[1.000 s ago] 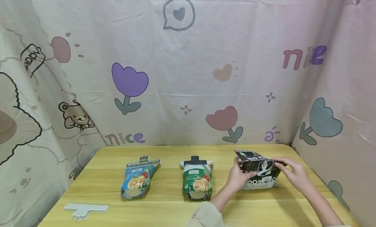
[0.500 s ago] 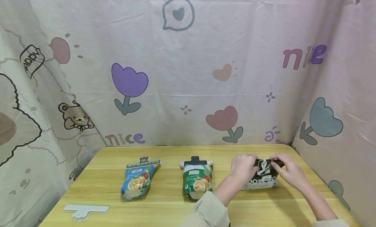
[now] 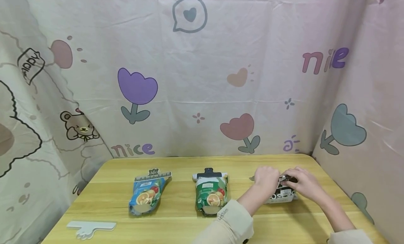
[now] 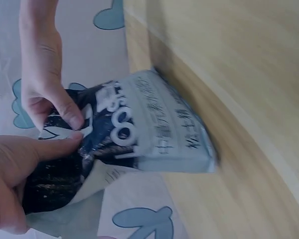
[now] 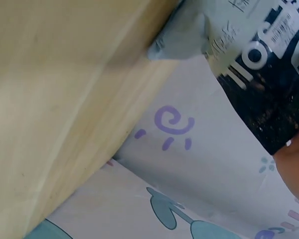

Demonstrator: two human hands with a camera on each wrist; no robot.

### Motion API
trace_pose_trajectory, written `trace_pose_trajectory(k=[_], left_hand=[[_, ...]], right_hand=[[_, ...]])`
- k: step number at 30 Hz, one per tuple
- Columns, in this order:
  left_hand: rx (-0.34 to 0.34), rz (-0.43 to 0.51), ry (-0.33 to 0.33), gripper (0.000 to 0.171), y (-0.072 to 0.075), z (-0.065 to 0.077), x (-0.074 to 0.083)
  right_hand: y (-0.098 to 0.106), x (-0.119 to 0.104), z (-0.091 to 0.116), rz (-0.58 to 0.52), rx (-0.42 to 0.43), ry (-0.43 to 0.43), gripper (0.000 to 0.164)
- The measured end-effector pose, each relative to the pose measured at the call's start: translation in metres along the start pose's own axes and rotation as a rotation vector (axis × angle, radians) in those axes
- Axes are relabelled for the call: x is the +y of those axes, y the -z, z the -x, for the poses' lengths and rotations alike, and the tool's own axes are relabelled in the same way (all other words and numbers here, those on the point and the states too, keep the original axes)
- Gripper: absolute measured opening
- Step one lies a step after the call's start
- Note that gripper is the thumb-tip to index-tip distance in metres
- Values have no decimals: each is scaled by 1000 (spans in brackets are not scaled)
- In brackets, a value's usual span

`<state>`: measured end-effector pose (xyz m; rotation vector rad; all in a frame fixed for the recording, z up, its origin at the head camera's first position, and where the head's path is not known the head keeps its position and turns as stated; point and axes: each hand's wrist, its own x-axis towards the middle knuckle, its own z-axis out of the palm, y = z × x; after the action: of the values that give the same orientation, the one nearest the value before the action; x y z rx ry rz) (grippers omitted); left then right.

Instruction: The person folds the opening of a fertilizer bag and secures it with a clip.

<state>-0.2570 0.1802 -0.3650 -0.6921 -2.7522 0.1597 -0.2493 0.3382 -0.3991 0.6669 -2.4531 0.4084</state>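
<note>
A black-and-pale-grey plastic bag (image 3: pixel 283 198) stands at the right of the table, its upper part folded over. My left hand (image 3: pixel 266 179) grips the left side of the folded top, its fingers partly hidden in the head view. On the other side my right hand (image 3: pixel 304 182) pinches the same top edge. In the left wrist view both thumbs press on the bag's black front (image 4: pixel 122 122), close together. The right wrist view shows the bag's printed lower part (image 5: pixel 229 35), with most of the right hand out of frame.
A blue fruit-print bag (image 3: pixel 147 196) with a white-and-black clip (image 3: pixel 153 176) lies at the left. Beside it is a green bag (image 3: pixel 210 195) under a black clip (image 3: pixel 209 173). A loose white clip (image 3: pixel 91 228) lies front left. Printed cloth (image 3: pixel 195 131) hangs behind the wooden table (image 3: pixel 157 230).
My left hand has risen from the bag's left side to its top. The open upper flap has been folded down, so the bag stands lower. The right hand stays at the right edge.
</note>
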Motion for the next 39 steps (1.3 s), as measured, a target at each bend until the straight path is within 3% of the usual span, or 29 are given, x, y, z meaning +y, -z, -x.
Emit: trace_pose_trajectory(k=[15,21,28,34,39], left_hand=[[26,13,42,11,-11,0,2],[2,12,60,10,-13,0,3],[36,25,47,10,-14,1,1],[46,80,-17,9,-16,1,-14],[104,227,-36,10,-25,6,-33]], right_hand=[[-15,-2,6,30,125,-56,27],[-17,-3,5,32,135,-67,28],[-18,-2,5,27,154,-68,29],[-15,0,5,0,111,-43,27],[-12,9,5,-62,41,-99,25]])
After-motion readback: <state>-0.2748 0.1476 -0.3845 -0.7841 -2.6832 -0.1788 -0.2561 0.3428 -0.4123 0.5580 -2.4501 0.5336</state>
